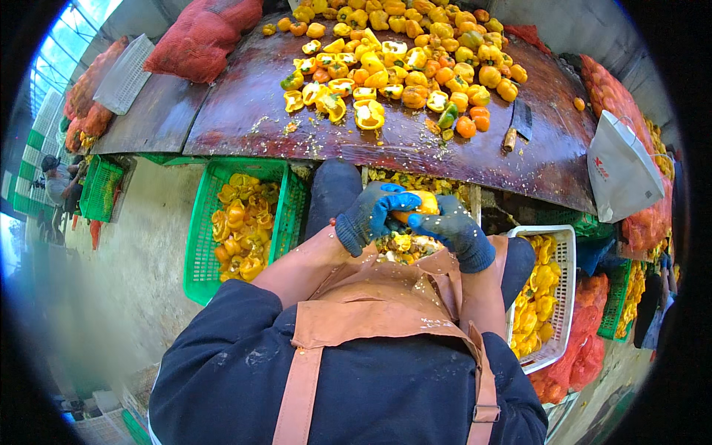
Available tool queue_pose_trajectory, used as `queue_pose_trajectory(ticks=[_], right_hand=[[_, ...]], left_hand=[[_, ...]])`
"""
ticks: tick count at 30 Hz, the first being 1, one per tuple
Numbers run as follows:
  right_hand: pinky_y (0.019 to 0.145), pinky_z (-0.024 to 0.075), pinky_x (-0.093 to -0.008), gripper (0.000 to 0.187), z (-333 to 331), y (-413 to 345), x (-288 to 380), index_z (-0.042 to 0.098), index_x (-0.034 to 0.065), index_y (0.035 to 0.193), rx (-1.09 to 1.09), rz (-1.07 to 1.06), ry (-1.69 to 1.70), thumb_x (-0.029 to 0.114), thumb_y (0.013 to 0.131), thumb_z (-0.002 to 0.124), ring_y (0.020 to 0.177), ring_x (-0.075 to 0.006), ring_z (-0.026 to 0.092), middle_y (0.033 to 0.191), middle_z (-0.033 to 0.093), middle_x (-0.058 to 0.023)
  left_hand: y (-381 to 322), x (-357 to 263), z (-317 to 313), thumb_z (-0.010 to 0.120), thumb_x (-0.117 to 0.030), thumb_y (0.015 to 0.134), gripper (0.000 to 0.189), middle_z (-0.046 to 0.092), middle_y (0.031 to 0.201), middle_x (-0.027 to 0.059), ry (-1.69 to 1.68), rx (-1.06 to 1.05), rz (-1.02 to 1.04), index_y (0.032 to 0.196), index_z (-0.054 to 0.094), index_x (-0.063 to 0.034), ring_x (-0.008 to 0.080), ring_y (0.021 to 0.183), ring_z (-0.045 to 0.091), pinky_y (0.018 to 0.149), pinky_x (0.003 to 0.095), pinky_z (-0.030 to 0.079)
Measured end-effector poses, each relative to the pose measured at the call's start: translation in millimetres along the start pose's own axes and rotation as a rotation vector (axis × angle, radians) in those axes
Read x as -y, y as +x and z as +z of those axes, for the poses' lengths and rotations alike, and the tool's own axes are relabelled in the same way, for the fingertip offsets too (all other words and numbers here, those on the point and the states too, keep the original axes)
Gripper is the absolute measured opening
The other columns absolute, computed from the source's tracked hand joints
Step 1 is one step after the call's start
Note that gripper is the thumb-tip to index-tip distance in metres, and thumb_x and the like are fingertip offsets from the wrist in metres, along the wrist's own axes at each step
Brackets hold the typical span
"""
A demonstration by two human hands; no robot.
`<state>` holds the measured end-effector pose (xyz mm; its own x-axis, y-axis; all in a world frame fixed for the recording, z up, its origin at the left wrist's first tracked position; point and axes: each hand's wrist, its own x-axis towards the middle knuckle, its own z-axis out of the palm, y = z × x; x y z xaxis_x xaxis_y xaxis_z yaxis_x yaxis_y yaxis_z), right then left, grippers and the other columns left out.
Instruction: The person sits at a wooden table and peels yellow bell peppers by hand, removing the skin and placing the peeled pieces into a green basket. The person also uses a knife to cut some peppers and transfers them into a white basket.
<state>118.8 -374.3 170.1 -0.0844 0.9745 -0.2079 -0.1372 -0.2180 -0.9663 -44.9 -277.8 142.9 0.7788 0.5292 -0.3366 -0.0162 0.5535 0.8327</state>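
Both of my hands wear dark knit gloves with blue coated fingers. Between them, above my lap, is a yellow-orange bell pepper [425, 203]. My left hand [374, 214] grips it from the left, and my right hand [455, 225] has its fingers on the pepper's right side. The fingers hide part of the pepper. Below the hands lie pepper scraps and seeds [409, 247]. In front, the dark wet tabletop [267, 119] carries a heap of whole peppers [439, 41] and several cut halves [369, 114]. A cleaver [521, 121] with a wooden handle rests at the right of the heap.
A green plastic crate [197, 245] of peppers stands at my left, a white crate [568, 283] of yellow pepper pieces at my right. Red mesh sacks [203, 39] lie on the table's left and along the right. A white bag [623, 172] hangs over the right edge. Another person [60, 181] sits far left.
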Motion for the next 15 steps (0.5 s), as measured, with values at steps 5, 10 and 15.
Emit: queue_pose_trajectory(ticks=[5, 10, 15], right_hand=[[0.067, 0.0494, -0.0263, 0.049, -4, -9, -14, 0.06, -0.0034, 0.115, -0.04, -0.075, 0.143, 0.033, 0.083, 0.07, 0.074, -0.0122, 0.06, 0.091, 0.065, -0.0061], [0.078, 0.0484, -0.0305, 0.04, -1, -9, -34, 0.056, -0.0066, 0.118, -0.101, -0.27, 0.103, 0.026, 0.096, 0.054, 0.087, -0.0196, 0.06, 0.102, 0.064, -0.0112], [0.064, 0.0455, -0.0359, 0.03, -6, -4, -12, 0.064, -0.0007, 0.092, -0.156, -0.023, -0.278, 0.029, 0.092, 0.061, 0.07, -0.0175, 0.055, 0.078, 0.063, -0.0045]], left_hand=[[-3, -11, 5, 0.068, -0.021, 0.083, 0.019, 0.063, 0.075, 0.0021, -0.024, -0.047, 0.057, 0.089, 0.068, -0.0031, 0.0105, 0.06, 0.059, 0.051, 0.0228, 0.048], [8, 1, -14, 0.065, -0.022, 0.085, 0.023, 0.065, 0.082, 0.0048, 0.025, 0.019, 0.103, 0.094, 0.068, -0.0015, 0.0128, 0.068, 0.063, 0.055, 0.0239, 0.051], [11, 2, -30, 0.066, -0.015, 0.084, 0.011, 0.062, 0.076, 0.0024, 0.6, -0.026, 0.759, 0.083, 0.067, -0.0035, 0.0098, 0.066, 0.058, 0.058, 0.0253, 0.048]])
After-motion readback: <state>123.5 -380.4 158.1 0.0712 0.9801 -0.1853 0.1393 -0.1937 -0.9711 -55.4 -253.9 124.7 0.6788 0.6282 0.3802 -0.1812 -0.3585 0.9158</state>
